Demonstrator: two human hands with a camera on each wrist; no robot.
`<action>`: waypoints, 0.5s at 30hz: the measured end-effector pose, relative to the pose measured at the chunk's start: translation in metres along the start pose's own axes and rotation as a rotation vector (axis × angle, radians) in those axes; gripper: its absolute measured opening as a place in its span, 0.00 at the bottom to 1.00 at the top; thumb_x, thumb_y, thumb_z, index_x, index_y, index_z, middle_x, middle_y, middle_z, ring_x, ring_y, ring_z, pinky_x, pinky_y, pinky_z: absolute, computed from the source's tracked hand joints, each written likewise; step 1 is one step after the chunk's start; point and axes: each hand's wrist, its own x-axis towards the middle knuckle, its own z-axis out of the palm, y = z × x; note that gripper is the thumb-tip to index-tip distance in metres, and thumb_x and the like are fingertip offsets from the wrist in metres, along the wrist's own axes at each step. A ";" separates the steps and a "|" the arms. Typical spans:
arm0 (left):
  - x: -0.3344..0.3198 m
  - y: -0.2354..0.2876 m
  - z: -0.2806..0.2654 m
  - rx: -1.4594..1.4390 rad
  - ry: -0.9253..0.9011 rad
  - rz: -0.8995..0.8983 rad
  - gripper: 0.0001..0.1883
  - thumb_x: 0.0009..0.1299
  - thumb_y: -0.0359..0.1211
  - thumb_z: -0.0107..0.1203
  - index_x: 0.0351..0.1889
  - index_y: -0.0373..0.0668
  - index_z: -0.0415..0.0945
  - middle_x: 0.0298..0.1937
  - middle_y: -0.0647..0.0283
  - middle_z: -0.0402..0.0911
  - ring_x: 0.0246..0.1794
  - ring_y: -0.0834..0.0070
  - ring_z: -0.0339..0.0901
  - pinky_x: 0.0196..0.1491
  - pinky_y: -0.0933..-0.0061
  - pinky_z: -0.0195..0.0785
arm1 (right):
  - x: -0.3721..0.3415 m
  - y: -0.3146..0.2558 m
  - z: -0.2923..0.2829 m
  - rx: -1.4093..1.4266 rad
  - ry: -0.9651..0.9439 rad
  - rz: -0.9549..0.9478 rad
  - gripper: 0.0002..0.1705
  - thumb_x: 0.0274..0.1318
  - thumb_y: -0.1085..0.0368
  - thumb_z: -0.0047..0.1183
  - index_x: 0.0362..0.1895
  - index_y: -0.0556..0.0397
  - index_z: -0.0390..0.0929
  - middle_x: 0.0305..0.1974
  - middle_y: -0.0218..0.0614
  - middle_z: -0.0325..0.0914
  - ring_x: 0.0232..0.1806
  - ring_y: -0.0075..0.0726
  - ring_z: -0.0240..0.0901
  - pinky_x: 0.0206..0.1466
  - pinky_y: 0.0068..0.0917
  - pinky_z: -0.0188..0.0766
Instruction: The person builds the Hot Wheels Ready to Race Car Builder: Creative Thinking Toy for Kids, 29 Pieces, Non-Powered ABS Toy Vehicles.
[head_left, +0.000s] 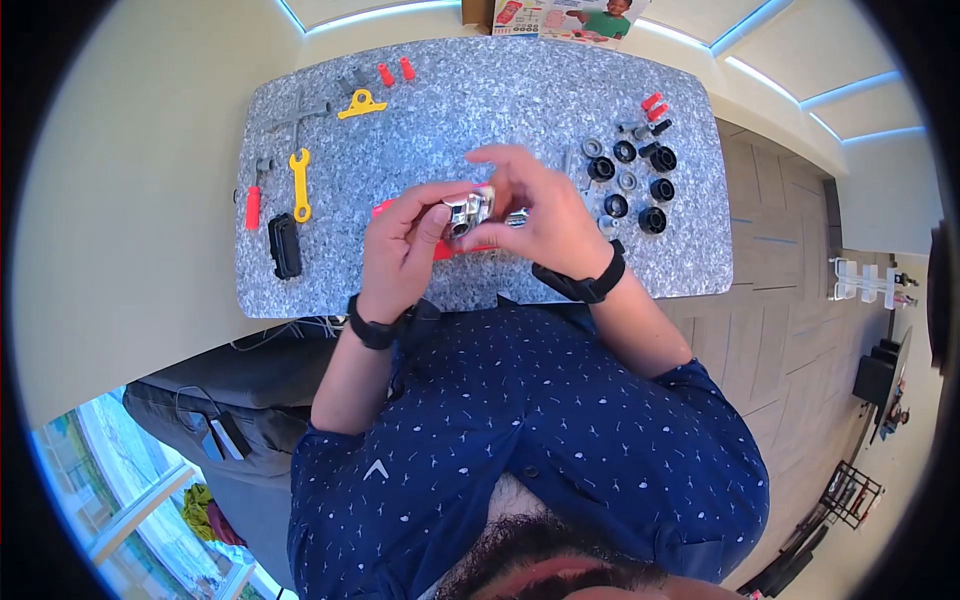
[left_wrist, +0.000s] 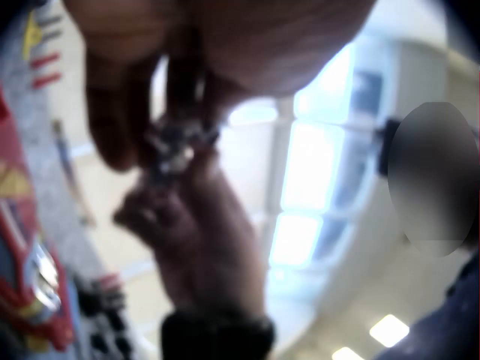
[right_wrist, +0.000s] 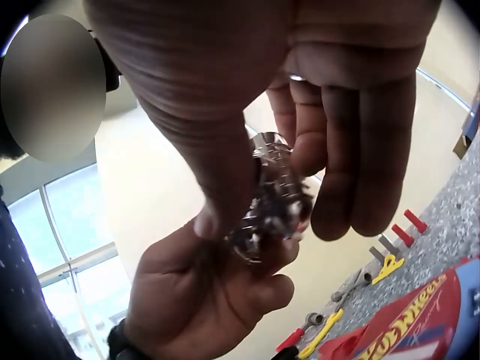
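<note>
A shiny chrome part (head_left: 468,212) is held up between both hands above the table. My left hand (head_left: 408,235) pinches it with thumb and fingers from the left. From the right, my right hand (head_left: 550,215) has thumb and a finger around it; in the right wrist view the chrome part (right_wrist: 274,191) lies between them, the other fingers extended. Beneath the hands is a red toy car body (head_left: 443,250), mostly hidden in the head view; its lettered red side (right_wrist: 416,315) shows in the right wrist view. The left wrist view is blurred.
On the speckled table (head_left: 450,100), a yellow wrench (head_left: 300,186), red screwdriver (head_left: 253,208), black part (head_left: 284,246), grey cross-shaped piece (head_left: 297,115) and yellow piece (head_left: 361,104) lie left. Several black wheels (head_left: 652,220) and grey rings lie right. A printed box (head_left: 560,18) stands beyond the far edge.
</note>
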 end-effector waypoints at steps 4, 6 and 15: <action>-0.004 0.007 -0.006 0.002 0.080 -0.134 0.16 0.86 0.28 0.62 0.70 0.38 0.83 0.59 0.59 0.90 0.60 0.73 0.87 0.62 0.70 0.81 | -0.016 0.015 0.017 0.140 -0.002 0.119 0.13 0.71 0.66 0.74 0.51 0.59 0.86 0.32 0.33 0.89 0.32 0.23 0.86 0.39 0.27 0.82; -0.004 0.010 -0.005 0.179 0.079 -0.060 0.20 0.81 0.28 0.67 0.70 0.38 0.83 0.62 0.57 0.89 0.62 0.66 0.87 0.63 0.66 0.81 | -0.018 0.018 0.027 0.203 0.069 0.208 0.12 0.72 0.66 0.72 0.51 0.60 0.86 0.34 0.34 0.91 0.33 0.22 0.87 0.38 0.26 0.82; -0.004 0.007 -0.027 0.667 -0.100 0.116 0.35 0.64 0.23 0.74 0.73 0.42 0.83 0.71 0.50 0.84 0.70 0.49 0.84 0.71 0.54 0.78 | -0.032 0.040 0.028 0.212 0.026 0.211 0.11 0.74 0.67 0.71 0.52 0.60 0.86 0.37 0.36 0.93 0.33 0.20 0.85 0.39 0.26 0.82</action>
